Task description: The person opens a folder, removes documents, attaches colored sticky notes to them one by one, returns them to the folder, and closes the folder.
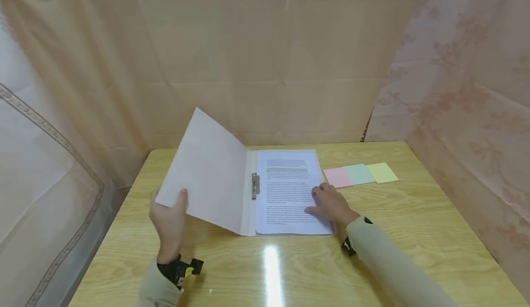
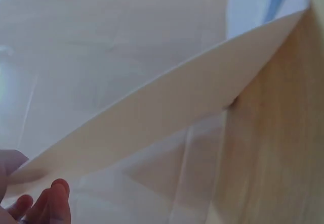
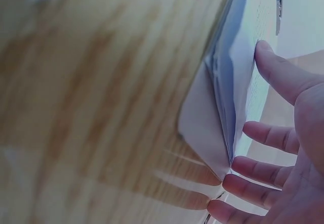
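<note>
A pale file folder [image 1: 249, 215] lies spread on the table, its front cover [image 1: 203, 173] raised at a slant on the left. My left hand [image 1: 169, 215] pinches that cover near its lower outer corner, thumb on the inner face. In the left wrist view the cover [image 2: 152, 107] bows slightly away from the hand. Printed sheets [image 1: 285, 196] with a green highlighted line lie in the folder beside a metal clip [image 1: 255, 186]. On the sheets' right edge rests my right hand [image 1: 331, 203], its fingers spread and gently bent along the stack [image 3: 228, 82] in the right wrist view.
Pink [image 1: 337, 177], green [image 1: 359, 174] and yellow [image 1: 383, 172] sticky notes lie overlapping in a row right of the folder. The wood-grain table [image 1: 232, 270] reflects a bright streak of light. Beige cloth [image 1: 265, 67] hangs behind its far edge.
</note>
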{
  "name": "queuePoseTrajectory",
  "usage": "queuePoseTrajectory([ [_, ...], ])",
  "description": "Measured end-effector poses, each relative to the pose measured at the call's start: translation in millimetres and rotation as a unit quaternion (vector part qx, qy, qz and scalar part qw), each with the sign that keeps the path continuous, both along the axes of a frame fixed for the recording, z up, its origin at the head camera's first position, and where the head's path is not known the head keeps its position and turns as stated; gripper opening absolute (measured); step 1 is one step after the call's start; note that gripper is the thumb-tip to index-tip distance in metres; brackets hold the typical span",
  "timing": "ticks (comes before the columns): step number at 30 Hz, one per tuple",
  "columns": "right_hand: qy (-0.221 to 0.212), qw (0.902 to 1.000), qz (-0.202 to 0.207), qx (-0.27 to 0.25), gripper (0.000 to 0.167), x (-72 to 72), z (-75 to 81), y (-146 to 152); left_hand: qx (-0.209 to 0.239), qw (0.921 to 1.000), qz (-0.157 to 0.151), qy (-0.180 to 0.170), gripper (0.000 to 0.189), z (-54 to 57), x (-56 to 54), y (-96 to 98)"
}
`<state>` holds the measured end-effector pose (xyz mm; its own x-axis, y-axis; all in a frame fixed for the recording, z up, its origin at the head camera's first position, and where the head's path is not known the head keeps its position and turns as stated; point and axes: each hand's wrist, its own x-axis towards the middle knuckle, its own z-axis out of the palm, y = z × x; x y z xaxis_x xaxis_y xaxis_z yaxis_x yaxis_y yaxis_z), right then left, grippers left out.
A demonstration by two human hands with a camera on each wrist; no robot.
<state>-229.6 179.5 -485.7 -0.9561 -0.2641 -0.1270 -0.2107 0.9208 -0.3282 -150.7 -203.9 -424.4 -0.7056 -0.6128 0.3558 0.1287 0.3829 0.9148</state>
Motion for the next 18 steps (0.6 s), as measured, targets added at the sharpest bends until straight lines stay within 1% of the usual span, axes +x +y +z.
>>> queuePoseTrajectory([
  [3,-0.001,1.0,-0.001,0.001,0.062,0.6,0.2,-1,0.013,0.9993,0.029,0.019,0.044,6.8,0.3,-9.3],
  [5,0.0,1.0,-0.002,0.001,0.063,0.8,0.0,-1,-0.004,0.9988,0.042,0.023,0.044,8.9,0.6,-14.7],
  [7,0.002,1.0,-0.002,0.001,0.064,0.5,-1.2,-1,-0.031,0.9981,0.05,0.016,0.045,8.9,1.2,-19.5],
  [9,0.005,1.0,0.001,0.003,0.066,0.0,-3.0,0,-0.067,0.9964,0.053,-0.002,0.046,7.5,2.3,-24.0],
  [12,0.006,1.0,0.002,0.007,0.067,-0.5,-5.6,1,-0.122,0.9907,0.048,-0.038,0.041,3.8,4.2,-30.3],
  [15,0.008,0.9999,0.004,0.007,0.067,0.0,-6.7,2,-0.176,0.9802,0.039,-0.081,0.034,0.0,5.3,-37.7],
  [18,0.01,0.9999,0.005,0.005,0.068,1.1,-7.5,2,-0.217,0.9661,0.022,-0.139,0.034,-2.5,5.0,-44.8],
])
